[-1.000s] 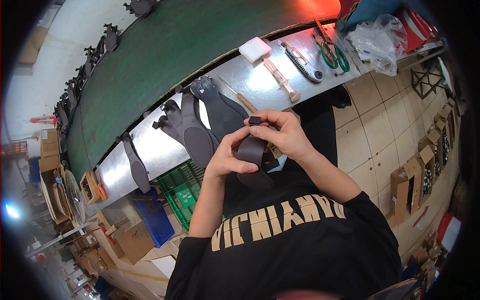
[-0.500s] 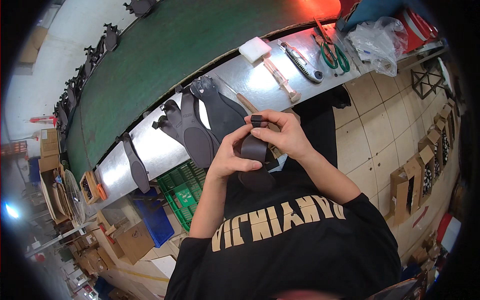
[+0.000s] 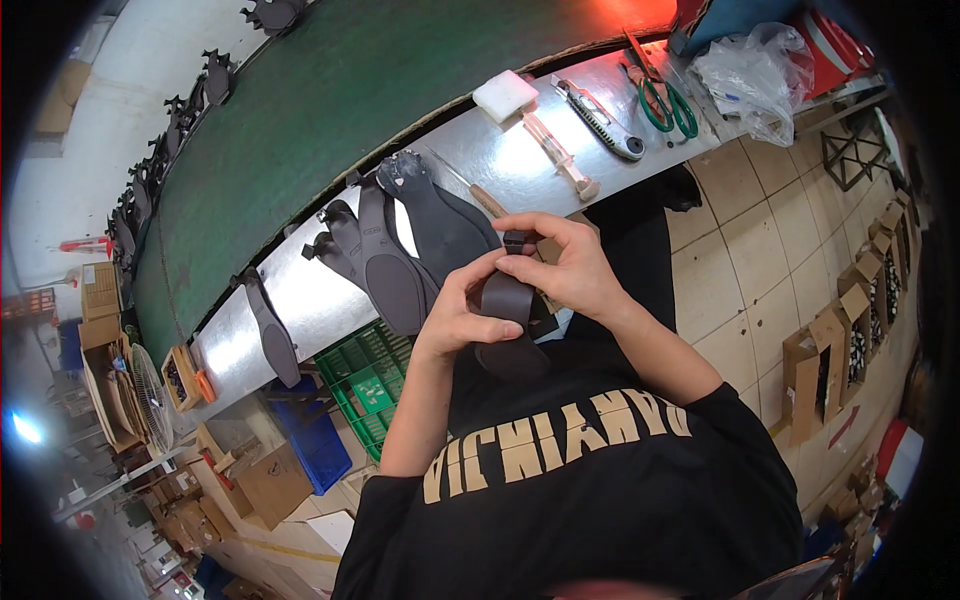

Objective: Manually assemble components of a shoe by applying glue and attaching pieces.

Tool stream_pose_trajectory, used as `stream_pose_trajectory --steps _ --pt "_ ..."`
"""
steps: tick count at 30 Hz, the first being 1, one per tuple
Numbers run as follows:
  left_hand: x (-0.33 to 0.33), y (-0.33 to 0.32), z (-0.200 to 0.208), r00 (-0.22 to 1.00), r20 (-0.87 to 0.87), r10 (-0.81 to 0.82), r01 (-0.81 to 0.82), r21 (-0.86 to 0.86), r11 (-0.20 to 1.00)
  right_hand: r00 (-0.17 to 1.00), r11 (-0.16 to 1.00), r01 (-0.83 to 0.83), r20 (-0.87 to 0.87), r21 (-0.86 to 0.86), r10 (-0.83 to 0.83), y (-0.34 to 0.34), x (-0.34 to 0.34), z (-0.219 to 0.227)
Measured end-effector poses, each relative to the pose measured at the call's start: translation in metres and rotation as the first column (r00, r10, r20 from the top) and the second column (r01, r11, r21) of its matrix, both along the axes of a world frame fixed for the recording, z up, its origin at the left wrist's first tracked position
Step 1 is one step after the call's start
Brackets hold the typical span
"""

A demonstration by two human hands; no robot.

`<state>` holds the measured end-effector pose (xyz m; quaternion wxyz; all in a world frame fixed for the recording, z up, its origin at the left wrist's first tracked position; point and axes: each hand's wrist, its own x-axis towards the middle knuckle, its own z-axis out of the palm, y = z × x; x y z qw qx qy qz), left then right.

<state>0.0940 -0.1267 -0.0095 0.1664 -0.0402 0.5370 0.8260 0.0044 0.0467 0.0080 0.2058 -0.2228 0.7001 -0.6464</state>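
Note:
A dark grey strap [image 3: 509, 297] with a wide rounded end is held bent over between my two hands, close to my shirt. My left hand [image 3: 458, 315] grips its middle, the thumb lying across it. Between the thumb and fingers of my right hand [image 3: 562, 262] is a small black buckle-like piece [image 3: 514, 240] at the strap's upper end; how it joins the strap is hidden. Just past my left hand, more dark straps [image 3: 390, 280] lie on the metal ledge next to a black sole-shaped piece [image 3: 435, 215] with a worn tip. An awl [image 3: 487, 200] with a wooden handle lies beside that piece.
Along the metal ledge lie a white sponge block [image 3: 505, 95], a brush-like tool [image 3: 560, 155], a utility knife [image 3: 600, 120] and green-handled scissors [image 3: 668, 108]. Beyond runs a green belt [image 3: 350, 100]. A green crate [image 3: 365, 385] stands below the ledge; cardboard boxes [image 3: 805, 385] line the floor at right.
My right fingers have shifted slightly around the buckle-like piece. My left hand keeps its hold on the strap, and the things on the ledge stay where they were.

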Motion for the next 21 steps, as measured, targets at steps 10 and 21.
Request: stream_pose_trajectory --steps 10,21 --pt "-0.002 0.01 0.018 1.0 -0.018 -0.002 0.0 -0.143 0.99 0.997 0.997 -0.051 0.054 -0.055 0.054 0.009 -0.009 -0.004" --pt "-0.002 0.012 0.014 0.999 -0.028 -0.027 0.023 -0.152 0.988 0.864 0.97 -0.23 0.442 -0.077 0.24 0.018 -0.026 -0.001"
